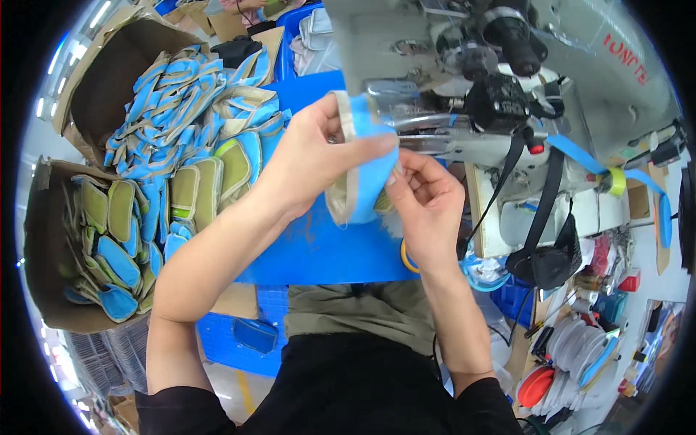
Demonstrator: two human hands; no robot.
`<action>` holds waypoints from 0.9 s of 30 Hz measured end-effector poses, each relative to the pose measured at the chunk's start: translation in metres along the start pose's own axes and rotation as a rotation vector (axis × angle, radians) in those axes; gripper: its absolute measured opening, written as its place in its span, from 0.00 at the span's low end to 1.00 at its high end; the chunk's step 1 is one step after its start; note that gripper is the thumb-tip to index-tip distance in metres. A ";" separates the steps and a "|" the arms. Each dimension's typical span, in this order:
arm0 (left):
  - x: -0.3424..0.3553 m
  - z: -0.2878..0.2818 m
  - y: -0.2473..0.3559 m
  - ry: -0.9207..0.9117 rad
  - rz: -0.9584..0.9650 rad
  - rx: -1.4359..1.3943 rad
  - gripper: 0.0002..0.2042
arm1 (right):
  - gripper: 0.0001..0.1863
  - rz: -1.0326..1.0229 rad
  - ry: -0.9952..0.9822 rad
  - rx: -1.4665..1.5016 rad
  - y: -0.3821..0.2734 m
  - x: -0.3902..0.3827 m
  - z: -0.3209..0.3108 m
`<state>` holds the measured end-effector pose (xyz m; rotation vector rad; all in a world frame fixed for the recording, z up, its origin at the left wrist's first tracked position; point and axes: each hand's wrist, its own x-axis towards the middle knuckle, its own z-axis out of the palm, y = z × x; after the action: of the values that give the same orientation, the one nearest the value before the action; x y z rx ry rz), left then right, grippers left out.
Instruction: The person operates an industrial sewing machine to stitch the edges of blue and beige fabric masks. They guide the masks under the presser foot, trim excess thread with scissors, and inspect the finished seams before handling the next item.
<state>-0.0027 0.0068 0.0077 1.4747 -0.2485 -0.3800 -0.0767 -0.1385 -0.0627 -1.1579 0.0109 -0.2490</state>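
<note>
Up in front of me, close to the sewing machine (500, 101), I hold a blue fabric piece with beige edging (368, 181). My left hand (315, 156) grips its upper part, the thumb laid across the blue side and the fingers behind. With fingers and thumb pinched together, my right hand (428, 196) holds the right edge of the piece. The cloth looks curved, like a band or pouch side, and a beige inner face shows at its lower left. Part of it is slightly blurred. Beneath both hands lies the blue tabletop (319, 254).
At the left, a cardboard box (43, 268) holds green and blue padded panels (119, 261). Behind it is a heap of blue and beige strips (174, 109). Blue tape (576, 152) runs through a yellow roll (615, 181) on the right. Black straps (544, 196) hang by the machine.
</note>
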 end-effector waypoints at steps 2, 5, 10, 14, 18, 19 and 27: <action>-0.005 -0.006 -0.009 0.013 0.017 0.096 0.15 | 0.13 -0.024 -0.012 -0.018 -0.002 0.002 0.001; -0.006 -0.012 -0.010 -0.027 -0.002 0.047 0.10 | 0.12 -0.057 0.016 -0.053 0.004 0.004 0.000; -0.007 -0.012 0.003 -0.075 -0.319 -0.374 0.11 | 0.10 -0.155 0.063 -0.038 0.019 0.004 0.000; -0.008 -0.031 -0.008 -0.155 -0.505 -0.667 0.12 | 0.10 -0.184 0.089 0.005 0.018 0.003 0.000; -0.009 -0.026 -0.009 -0.165 -0.488 -0.678 0.12 | 0.10 -0.180 0.083 0.018 0.020 0.004 -0.001; -0.009 -0.021 -0.009 -0.126 -0.472 -0.656 0.12 | 0.10 -0.178 0.075 0.016 0.020 0.004 -0.002; -0.004 0.003 -0.008 0.067 -0.312 -0.355 0.10 | 0.11 -0.031 0.028 0.047 0.016 0.001 -0.005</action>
<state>-0.0085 0.0058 -0.0002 1.1722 0.1030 -0.5928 -0.0738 -0.1368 -0.0787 -1.1085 0.0118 -0.2915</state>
